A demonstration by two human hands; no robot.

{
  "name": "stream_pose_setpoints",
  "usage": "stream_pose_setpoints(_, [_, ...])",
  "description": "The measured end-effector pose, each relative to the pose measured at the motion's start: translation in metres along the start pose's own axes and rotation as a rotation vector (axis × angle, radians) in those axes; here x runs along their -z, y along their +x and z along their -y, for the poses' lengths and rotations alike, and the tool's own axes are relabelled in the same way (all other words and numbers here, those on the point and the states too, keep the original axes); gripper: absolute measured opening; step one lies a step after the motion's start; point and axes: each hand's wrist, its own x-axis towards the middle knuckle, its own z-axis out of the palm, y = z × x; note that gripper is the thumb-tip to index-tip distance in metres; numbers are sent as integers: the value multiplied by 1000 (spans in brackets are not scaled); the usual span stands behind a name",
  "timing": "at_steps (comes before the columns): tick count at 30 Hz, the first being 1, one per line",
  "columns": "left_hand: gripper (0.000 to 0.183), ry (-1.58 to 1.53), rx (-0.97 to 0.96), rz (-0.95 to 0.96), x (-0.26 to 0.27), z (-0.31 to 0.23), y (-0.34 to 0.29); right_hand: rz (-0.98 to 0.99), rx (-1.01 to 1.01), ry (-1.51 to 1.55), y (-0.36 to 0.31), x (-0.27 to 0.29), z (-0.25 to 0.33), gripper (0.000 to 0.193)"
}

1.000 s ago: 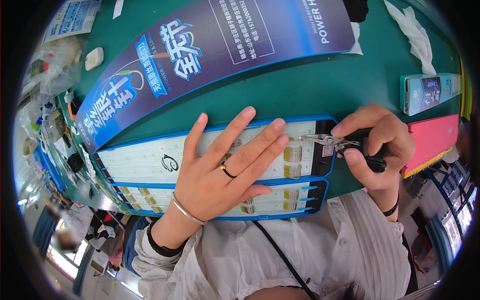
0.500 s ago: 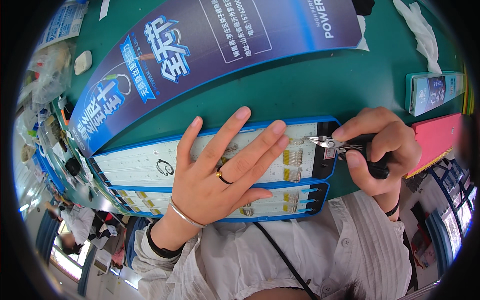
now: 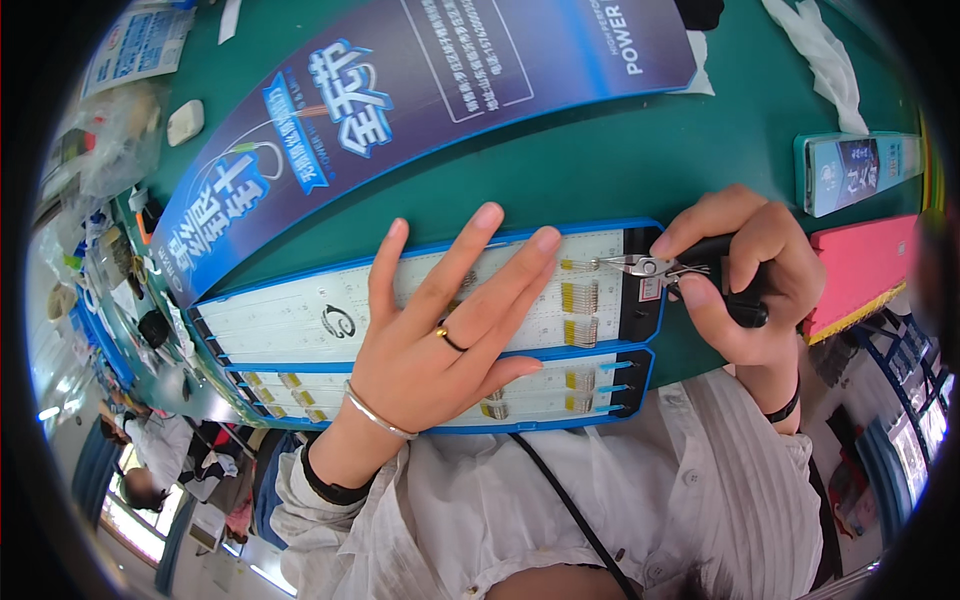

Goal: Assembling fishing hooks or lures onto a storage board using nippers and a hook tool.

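My right hand (image 3: 748,275) is closed round small pliers (image 3: 650,266) with black handles and pointed metal jaws. Their tip is at the top row of thin metal pieces with yellow parts (image 3: 580,298), which look like tied fish hooks; I cannot tell whether the jaws grip one. These rows sit on a long white, blue-edged case (image 3: 270,325) lying in two side-by-side sections. My left hand (image 3: 450,320) rests flat over the middle of the case, fingers stretched out, hiding part of the rows. It wears a ring and a bangle.
Beyond the case lies a large printed blue cover (image 3: 430,70) on the green table (image 3: 620,150). A teal-edged box (image 3: 860,170) and a red packet (image 3: 860,275) sit at right, a white tissue strip (image 3: 820,60) behind them. Bags and clutter (image 3: 110,140) fill the left.
The view has shifted slightly, so case and table things sit a little differently. The pliers' tip is now closer over the top row of hook-like pieces. My left hand keeps its place on the case.
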Motion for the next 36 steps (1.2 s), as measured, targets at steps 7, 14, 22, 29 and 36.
stream_pose_setpoints(7, [73,4,3,77,13,-1,-6,-40,0,-44,-2,-8,2,33])
stream_pose_setpoints(14, [81,60,265,50,16,5,-41,-201,86,21,-10,6,8,29])
stream_pose_setpoints(22, [76,199,371,53,4,3,-59,-709,389,84,-70,47,66,17])
stream_pose_setpoints(29, [77,239,358,25,6,-2,-57,-856,-141,-1685,-143,164,73,15])
stream_pose_setpoints(36, [74,226,350,-1,4,-1,-58,-708,-745,-1610,-138,165,60,11])
